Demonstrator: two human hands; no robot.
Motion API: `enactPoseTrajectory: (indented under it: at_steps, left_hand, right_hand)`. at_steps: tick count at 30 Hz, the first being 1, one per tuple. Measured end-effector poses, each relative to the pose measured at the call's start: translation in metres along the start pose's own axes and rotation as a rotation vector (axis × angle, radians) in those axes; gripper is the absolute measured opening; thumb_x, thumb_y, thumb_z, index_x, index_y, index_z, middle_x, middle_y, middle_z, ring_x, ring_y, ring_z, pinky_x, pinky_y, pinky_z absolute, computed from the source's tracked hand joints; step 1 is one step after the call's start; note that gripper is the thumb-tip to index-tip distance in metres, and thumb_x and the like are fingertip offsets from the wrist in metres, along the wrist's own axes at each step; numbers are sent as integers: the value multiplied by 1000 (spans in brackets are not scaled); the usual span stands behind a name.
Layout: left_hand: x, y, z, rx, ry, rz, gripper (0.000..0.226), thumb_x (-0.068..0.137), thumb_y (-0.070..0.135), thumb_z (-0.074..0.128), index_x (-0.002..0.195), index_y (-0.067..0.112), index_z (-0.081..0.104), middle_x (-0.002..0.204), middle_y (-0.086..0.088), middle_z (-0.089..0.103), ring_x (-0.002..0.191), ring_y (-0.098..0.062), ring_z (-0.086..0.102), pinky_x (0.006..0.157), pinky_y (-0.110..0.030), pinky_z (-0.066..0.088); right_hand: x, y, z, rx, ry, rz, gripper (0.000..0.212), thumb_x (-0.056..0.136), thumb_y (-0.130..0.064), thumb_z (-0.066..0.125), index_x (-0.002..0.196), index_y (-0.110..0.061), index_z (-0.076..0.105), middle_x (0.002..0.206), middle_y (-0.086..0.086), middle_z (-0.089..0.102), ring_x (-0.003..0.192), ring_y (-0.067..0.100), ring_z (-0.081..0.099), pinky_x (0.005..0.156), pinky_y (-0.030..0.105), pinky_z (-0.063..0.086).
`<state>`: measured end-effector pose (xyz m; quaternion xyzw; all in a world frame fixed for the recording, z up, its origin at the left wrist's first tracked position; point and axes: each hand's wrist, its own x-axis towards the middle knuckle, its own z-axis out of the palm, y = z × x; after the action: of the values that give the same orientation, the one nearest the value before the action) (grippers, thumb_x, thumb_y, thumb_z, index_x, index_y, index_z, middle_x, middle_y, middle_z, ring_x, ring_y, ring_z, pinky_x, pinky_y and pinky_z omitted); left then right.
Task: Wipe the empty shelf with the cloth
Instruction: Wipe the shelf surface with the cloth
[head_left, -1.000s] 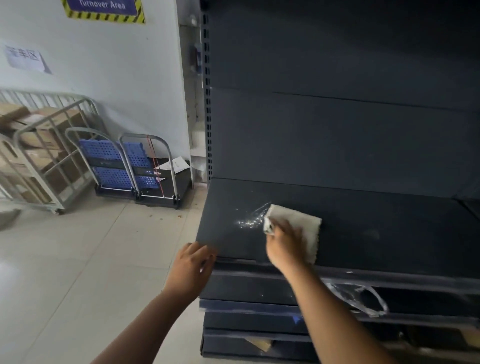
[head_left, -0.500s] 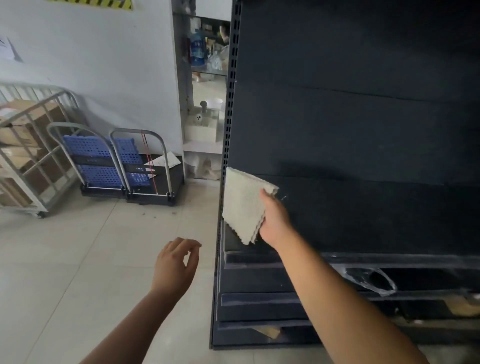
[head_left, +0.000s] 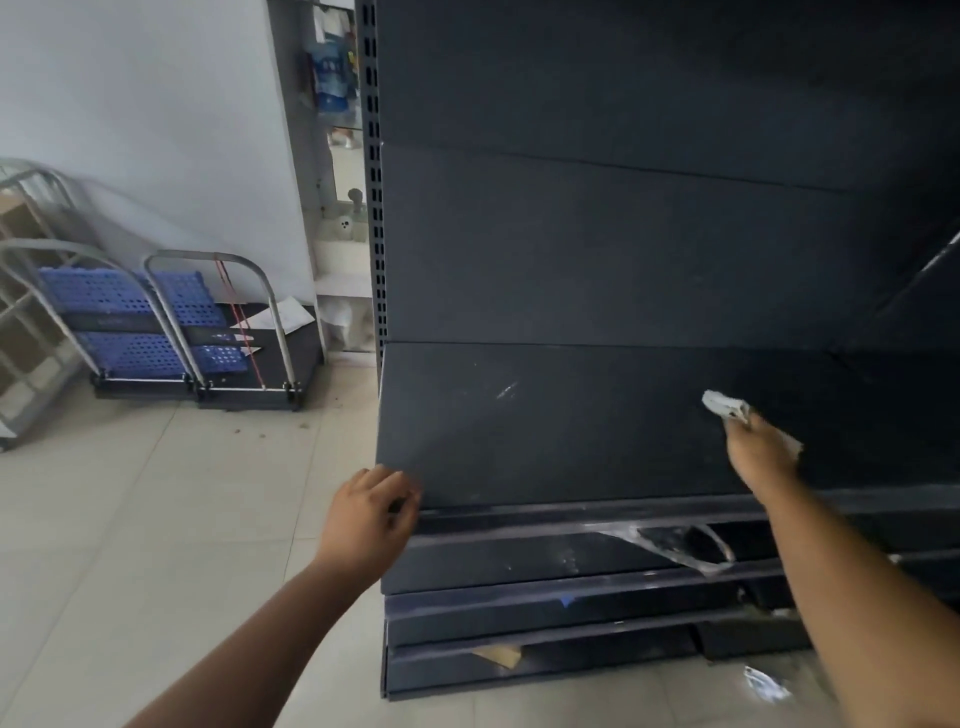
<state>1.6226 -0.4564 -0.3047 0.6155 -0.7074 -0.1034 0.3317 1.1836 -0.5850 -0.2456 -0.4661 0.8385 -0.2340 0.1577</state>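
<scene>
The empty dark grey shelf (head_left: 561, 431) spans the middle of the view, with faint smears near its centre. My right hand (head_left: 761, 457) rests on the shelf's right part and is shut on the white cloth (head_left: 722, 404), which pokes out beyond my fingers; most of the cloth is hidden under the hand. My left hand (head_left: 371, 512) sits at the shelf's front left corner, fingers curled loosely against the edge, holding nothing.
Dark back panels (head_left: 623, 249) rise behind the shelf. Lower shelves (head_left: 519, 608) stack below, with torn clear plastic (head_left: 685, 545) on their rail. Two platform trolleys with blue crates (head_left: 156, 332) and a metal cage cart (head_left: 21, 291) stand at the left wall on the tiled floor.
My right hand carried the cloth from the shelf's left edge, where it was lifted, across to the right part. My left hand moved back up to the front left corner.
</scene>
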Motion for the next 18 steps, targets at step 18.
enactPoseTrajectory:
  at_steps: [18]
  left_hand:
    - [-10, -4, 10, 62, 54, -202, 28, 82, 42, 44, 80, 29, 68, 91, 9, 60, 91, -19, 47, 76, -34, 39]
  right_hand:
    - [-119, -189, 87, 1296, -801, 186, 26, 93, -28, 55, 112, -10, 62, 111, 12, 69, 99, 26, 67, 79, 37, 54]
